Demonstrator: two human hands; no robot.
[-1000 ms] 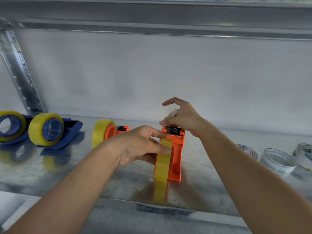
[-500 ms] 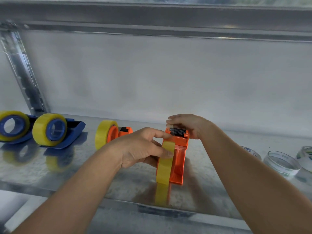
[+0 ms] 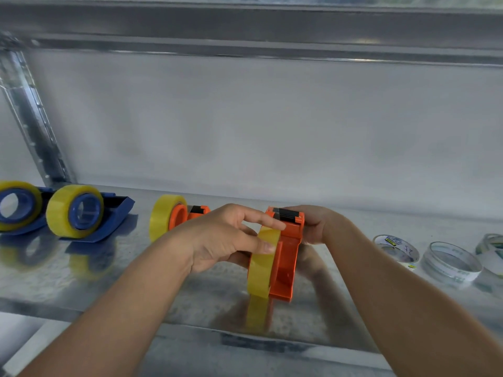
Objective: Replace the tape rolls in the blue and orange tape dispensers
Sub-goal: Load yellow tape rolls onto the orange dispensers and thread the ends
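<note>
Tape roll (image 3: 262, 263) — left fingers (image 3: 265, 247) gripping it

A galvanized metal shelf (image 3: 81, 281) with a shiny, reflecting surface stands before a plain grey-white wall (image 3: 258, 126). A perforated steel upright (image 3: 32, 118) rises at left; a metal beam (image 3: 245, 25) crosses overhead.

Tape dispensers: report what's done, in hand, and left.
Done, by the look of it: two blue dispensers and the far orange dispenser carry full yellow rolls. In hand: left hand grips the roll on the near orange dispenser; right hand holds its cutter end. Left: nothing else visible.
</note>
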